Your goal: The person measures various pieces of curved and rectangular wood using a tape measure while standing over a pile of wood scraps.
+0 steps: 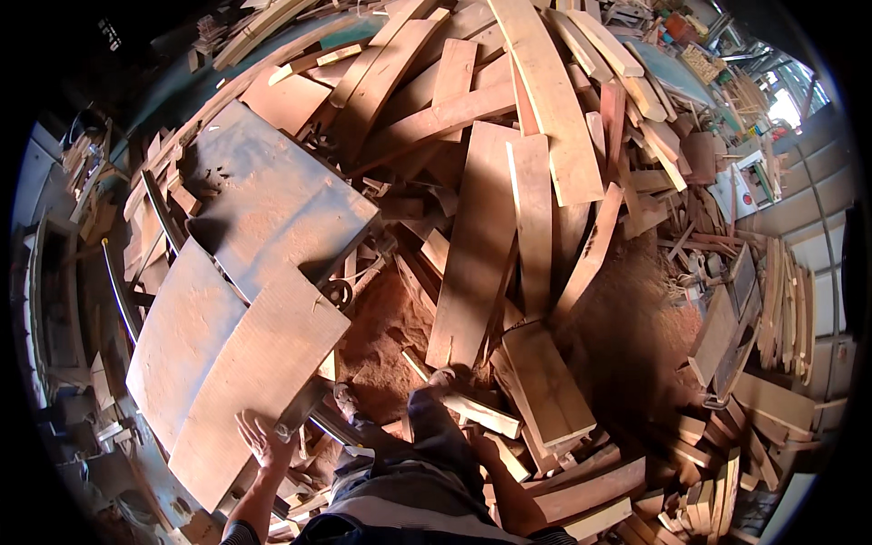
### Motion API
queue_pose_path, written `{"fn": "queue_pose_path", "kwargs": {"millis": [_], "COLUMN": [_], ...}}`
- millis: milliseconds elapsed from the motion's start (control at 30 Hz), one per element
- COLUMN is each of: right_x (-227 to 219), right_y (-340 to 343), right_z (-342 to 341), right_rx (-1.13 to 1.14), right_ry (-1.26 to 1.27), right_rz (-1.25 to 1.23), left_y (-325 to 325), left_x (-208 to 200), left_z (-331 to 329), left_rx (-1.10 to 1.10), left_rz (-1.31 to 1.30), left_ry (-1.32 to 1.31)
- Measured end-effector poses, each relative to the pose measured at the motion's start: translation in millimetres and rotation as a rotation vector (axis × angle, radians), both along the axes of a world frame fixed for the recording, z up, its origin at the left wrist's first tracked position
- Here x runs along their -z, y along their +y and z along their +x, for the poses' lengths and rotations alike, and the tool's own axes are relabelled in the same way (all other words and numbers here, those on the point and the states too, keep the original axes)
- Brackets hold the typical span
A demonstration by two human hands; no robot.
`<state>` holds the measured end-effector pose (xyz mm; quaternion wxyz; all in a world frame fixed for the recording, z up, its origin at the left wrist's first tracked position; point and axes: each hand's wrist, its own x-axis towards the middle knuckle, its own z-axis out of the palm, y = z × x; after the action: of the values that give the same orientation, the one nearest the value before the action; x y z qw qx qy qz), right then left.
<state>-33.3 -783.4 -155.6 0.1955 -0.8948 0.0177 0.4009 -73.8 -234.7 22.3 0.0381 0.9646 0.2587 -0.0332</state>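
My left hand [262, 441] rests with spread fingers on the near edge of a wide wooden board [263, 372]. Beneath the board is a flat metal machine table [182, 336], dusted with sawdust; its larger part reaches away to the far left. A dark handwheel [337, 292] sits at the table's right side. Beside my right leg hangs my right hand [482, 447], dark in shadow, so its fingers are hard to make out. Closest to it are a pale wood strip [481, 414] and a thick wooden block [548, 381].
A large heap of planks [481, 209] fills the space ahead. Reddish sawdust [386, 327] covers the floor by my feet. Offcuts [699, 500] lie at the lower right, and slats [787, 309] lean on the right wall. A curved metal rail [123, 291] stands at the left.
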Motion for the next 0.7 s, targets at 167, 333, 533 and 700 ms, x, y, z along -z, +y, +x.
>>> {"fn": "queue_pose_path", "kwargs": {"millis": [167,333,533,700], "right_x": [-51,-43,-33,-8], "right_y": [1,-24,-42,-61], "right_z": [53,70,87,89], "right_rx": [0.01,0.022,0.077,0.062], "right_ry": [0.123,0.054,0.071,-0.116], "right_rz": [0.058,0.194,0.181,0.134], "left_y": [6,-7,-21,-28], "left_x": [6,3,-17,-21], "left_z": [-8,3,8,20], "left_rx": [0.029,-0.104,-0.163,-0.239], "left_rz": [0.036,0.037,0.013,-0.026], "left_ry": [0.052,0.114,0.094,0.144]}}
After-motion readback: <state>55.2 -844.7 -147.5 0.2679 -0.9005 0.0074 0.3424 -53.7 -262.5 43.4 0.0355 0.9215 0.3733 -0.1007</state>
